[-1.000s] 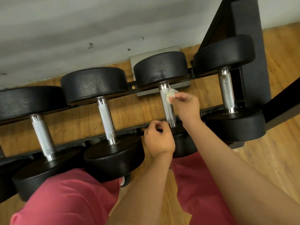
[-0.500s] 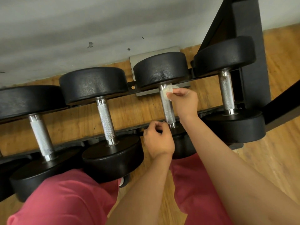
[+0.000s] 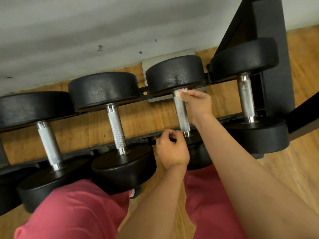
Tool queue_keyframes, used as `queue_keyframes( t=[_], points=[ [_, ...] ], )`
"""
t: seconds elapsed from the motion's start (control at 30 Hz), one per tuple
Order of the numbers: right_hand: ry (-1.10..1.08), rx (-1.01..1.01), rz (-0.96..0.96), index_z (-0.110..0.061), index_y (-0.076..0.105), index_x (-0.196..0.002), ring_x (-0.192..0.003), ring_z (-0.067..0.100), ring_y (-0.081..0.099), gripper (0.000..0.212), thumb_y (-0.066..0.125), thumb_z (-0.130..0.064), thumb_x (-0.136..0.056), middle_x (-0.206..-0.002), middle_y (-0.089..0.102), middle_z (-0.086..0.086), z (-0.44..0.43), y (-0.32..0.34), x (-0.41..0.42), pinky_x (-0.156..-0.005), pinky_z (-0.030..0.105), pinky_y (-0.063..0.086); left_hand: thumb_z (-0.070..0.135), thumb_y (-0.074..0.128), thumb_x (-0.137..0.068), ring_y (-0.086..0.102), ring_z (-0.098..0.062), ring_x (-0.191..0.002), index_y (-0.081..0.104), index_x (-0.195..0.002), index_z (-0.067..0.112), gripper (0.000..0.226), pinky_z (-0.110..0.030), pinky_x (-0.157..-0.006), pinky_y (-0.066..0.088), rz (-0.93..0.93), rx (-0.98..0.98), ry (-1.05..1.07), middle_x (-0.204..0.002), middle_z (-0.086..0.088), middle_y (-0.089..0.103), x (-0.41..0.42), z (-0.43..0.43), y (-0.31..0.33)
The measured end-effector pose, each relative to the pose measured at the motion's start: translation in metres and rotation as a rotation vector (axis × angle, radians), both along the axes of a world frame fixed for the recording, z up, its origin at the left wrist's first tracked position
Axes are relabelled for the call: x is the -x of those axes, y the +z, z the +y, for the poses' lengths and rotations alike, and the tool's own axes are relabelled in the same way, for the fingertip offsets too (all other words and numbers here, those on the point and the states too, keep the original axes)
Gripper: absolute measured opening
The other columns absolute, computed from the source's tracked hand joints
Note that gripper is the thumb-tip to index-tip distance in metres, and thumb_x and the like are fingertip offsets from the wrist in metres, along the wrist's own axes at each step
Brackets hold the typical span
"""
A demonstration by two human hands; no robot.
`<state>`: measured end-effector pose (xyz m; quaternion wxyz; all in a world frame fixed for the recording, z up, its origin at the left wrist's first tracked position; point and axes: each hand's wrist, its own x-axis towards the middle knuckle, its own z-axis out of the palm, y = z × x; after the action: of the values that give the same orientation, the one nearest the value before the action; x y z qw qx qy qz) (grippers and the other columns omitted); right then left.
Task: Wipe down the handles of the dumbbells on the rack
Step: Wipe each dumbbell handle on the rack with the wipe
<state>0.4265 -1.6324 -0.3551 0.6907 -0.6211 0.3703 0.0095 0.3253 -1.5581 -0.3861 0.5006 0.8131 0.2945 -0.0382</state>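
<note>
Dumbbells line the black rack (image 3: 142,93) from nine o'clock to three o'clock, their black heads on its two rails and their knurled steel handles pointing near twelve o'clock. Farthest toward nine o'clock we see the first handle (image 3: 49,145), then the second handle (image 3: 116,128) beside it. Our left hand (image 3: 172,150) hovers just at seven o'clock of the third handle (image 3: 181,116), by its near collar. Its grip is narrow, fingers curled in toward the palm, and we cannot tell whether the fingertips touch the steel. Our right hand (image 3: 198,104) is at three o'clock of that same handle, its grip pinching a small white wipe (image 3: 177,92) against the far end, right under the far head. The fourth handle (image 3: 246,99) stands apart toward three o'clock, speckled with dark marks, beside the rack's upright (image 3: 269,31). At six o'clock our red trousers (image 3: 77,213) cover our knees over the wood floor (image 3: 302,169). A grey wall (image 3: 86,31) fills twelve o'clock.
</note>
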Motion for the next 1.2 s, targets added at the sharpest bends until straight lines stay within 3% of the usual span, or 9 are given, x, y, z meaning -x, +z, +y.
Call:
queue_keyframes(
  t=[0.07,0.2,0.27,0.4,0.6,0.77,1.0,1.1,1.2],
  points=[
    [-0.030,-0.033,-0.008,-0.021,0.064,-0.075,-0.088,0.011,0.062,0.017,0.074,-0.010,-0.083,-0.086,0.067,-0.003,0.002,0.001,0.003,-0.066,0.015,0.044,0.037,0.052,-0.084,0.059,-0.021,-0.079,0.052,-0.067,0.030,0.019,-0.043,-0.070,0.053,-0.001,0.001,-0.002,-0.077,0.003,0.062,0.000,0.000,0.000],
    [0.056,0.104,-0.068,-0.023,0.062,-0.072,-0.073,0.001,0.061,0.023,0.074,-0.007,-0.082,-0.074,0.064,-0.009,0.002,0.004,0.001,-0.060,0.008,0.044,0.037,0.052,-0.084,0.059,-0.022,-0.081,0.052,-0.066,0.031,0.019,-0.044,-0.071,0.053,-0.025,0.007,-0.004,-0.074,0.007,0.061,0.000,0.000,0.001],
    [0.024,0.018,-0.049,-0.021,0.064,-0.074,-0.076,0.004,0.062,0.019,0.073,-0.007,-0.083,-0.078,0.066,-0.006,-0.001,0.003,0.000,-0.058,0.008,0.044,0.033,0.054,-0.086,0.059,-0.022,-0.082,0.051,-0.066,0.032,0.021,-0.045,-0.071,0.053,-0.026,0.002,-0.002,-0.073,0.009,0.060,0.000,0.000,0.001],
    [-0.050,-0.242,0.038,-0.017,0.064,-0.080,-0.086,0.014,0.064,0.011,0.069,-0.013,-0.089,-0.087,0.069,0.002,-0.005,-0.006,0.004,-0.070,0.021,0.048,0.036,0.053,-0.084,0.060,-0.023,-0.081,0.053,-0.065,0.031,0.020,-0.045,-0.071,0.052,-0.039,0.006,0.000,-0.069,0.009,0.059,0.000,0.000,0.003],
    [0.125,0.081,-0.111,-0.020,0.066,-0.074,-0.075,0.000,0.064,0.019,0.073,-0.004,-0.082,-0.080,0.069,-0.007,-0.014,-0.004,0.005,-0.068,0.009,0.047,0.030,0.057,-0.087,0.059,-0.021,-0.084,0.051,-0.065,0.032,0.024,-0.044,-0.074,0.052,-0.039,-0.007,0.007,-0.068,0.012,0.058,0.000,0.000,0.003],
    [0.114,-0.028,0.005,-0.016,0.068,-0.079,-0.075,0.004,0.063,0.008,0.071,-0.014,-0.087,-0.082,0.070,-0.004,-0.013,-0.011,0.011,-0.072,0.016,0.046,0.031,0.057,-0.087,0.059,-0.020,-0.084,0.052,-0.066,0.031,0.022,-0.044,-0.075,0.052,-0.033,0.001,0.011,-0.071,0.010,0.059,-0.001,-0.001,0.006],
    [0.208,0.127,-0.089,-0.018,0.068,-0.080,-0.080,0.006,0.066,0.016,0.073,-0.003,-0.082,-0.083,0.070,-0.003,-0.017,-0.012,0.023,-0.076,0.019,0.050,0.043,0.050,-0.080,0.060,-0.022,-0.084,0.052,-0.066,0.030,0.019,-0.043,-0.077,0.052,-0.025,0.022,-0.002,-0.075,0.005,0.062,-0.001,0.000,0.002],
    [0.220,0.066,-0.021,-0.013,0.068,-0.088,-0.087,0.012,0.068,0.008,0.072,-0.007,-0.084,-0.090,0.071,0.000,-0.021,-0.013,0.024,-0.080,0.021,0.053,0.046,0.047,-0.079,0.060,-0.021,-0.083,0.055,-0.069,0.028,0.022,-0.043,-0.077,0.052,-0.025,0.028,-0.005,-0.077,0.004,0.063,-0.001,0.000,0.000],
    [0.333,0.140,0.058,-0.013,0.063,-0.085,-0.087,0.012,0.065,0.015,0.075,-0.005,-0.081,-0.091,0.068,0.002,-0.027,-0.013,0.029,-0.076,0.019,0.052,0.042,0.050,-0.083,0.060,-0.022,-0.083,0.056,-0.071,0.027,0.020,-0.043,-0.077,0.052,-0.011,0.034,-0.012,-0.078,0.003,0.063,0.000,0.001,-0.003]
  ],
)
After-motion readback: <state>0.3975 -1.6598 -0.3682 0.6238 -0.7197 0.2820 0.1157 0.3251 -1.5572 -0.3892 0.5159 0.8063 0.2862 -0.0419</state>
